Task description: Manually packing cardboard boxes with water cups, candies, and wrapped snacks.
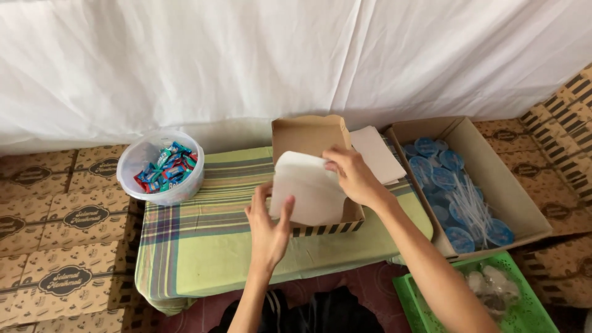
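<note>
The 2 hands work at a small open cardboard box [317,179] that sits on a low worktop [209,240] covered with a green plaid cloth. The left hand [268,225] has its fingers spread against the lower left edge of a sheet of white paper [308,191], thumb raised at the paper's front. The right hand [354,176] curls over the paper's upper right corner, fingertips pinching that edge. The paper stands tilted, half inside the box, leaning over its front wall.

Just behind the box lies a flat stack of beige sheets [377,154]. At the worktop's far left corner stands a round clear tub [159,166] holding small wrapped sweets. To the right, a larger carton [493,185] holds blue-lidded cups and clear straws. A green plastic basket [530,314] sits near it, lower right. Patterned brown flat boxes [61,234] are stacked at the left.
</note>
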